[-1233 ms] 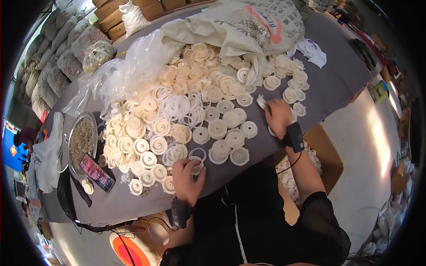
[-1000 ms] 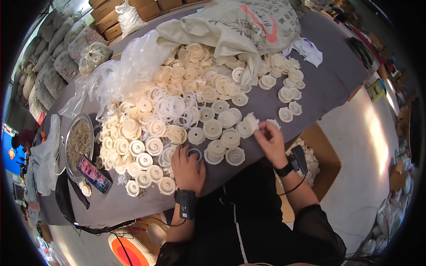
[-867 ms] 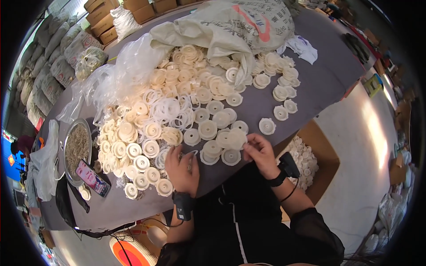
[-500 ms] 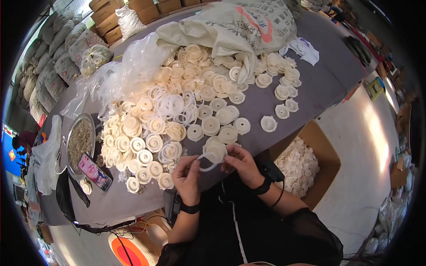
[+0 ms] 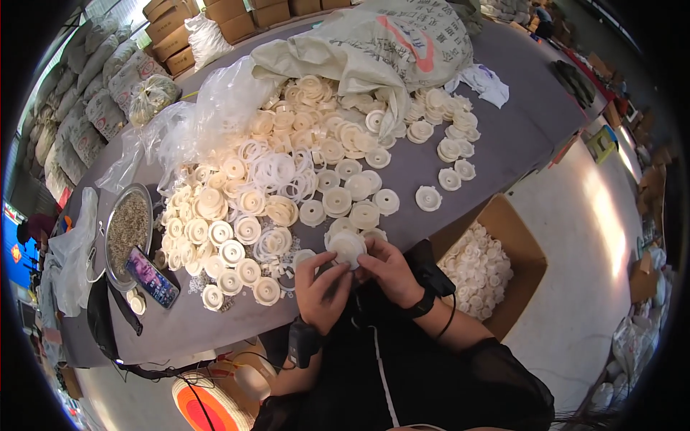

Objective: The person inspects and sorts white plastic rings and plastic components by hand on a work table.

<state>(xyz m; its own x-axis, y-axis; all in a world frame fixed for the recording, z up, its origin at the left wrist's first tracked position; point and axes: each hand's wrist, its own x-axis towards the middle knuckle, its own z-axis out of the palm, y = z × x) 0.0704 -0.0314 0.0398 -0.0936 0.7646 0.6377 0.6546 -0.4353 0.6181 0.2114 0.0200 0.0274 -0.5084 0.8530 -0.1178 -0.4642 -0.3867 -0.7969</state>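
Between my two hands, at the table's near edge, is a round cream plastic disc (image 5: 346,246). My left hand (image 5: 320,293) pinches its left side with fingertips and thumb. The right side is pinched by my right hand (image 5: 392,274). The white ring seems to lie against the disc, but I cannot tell how it sits. Just beyond my fingers lie more cream discs (image 5: 364,214), each with a hub in the middle. A heap of translucent white rings (image 5: 275,167) rests among the discs, left of centre.
A cardboard box (image 5: 519,248) of finished-looking white parts stands at the right below the table edge. On the left are a metal tray (image 5: 115,237) of small grains, a phone (image 5: 152,279) and clear plastic bags (image 5: 215,108). A large woven sack (image 5: 402,43) lies at the back.
The white ring, held apart in my left hand before, has come up against the disc. My left hand has turned and moved right, so both hands now grip the disc.
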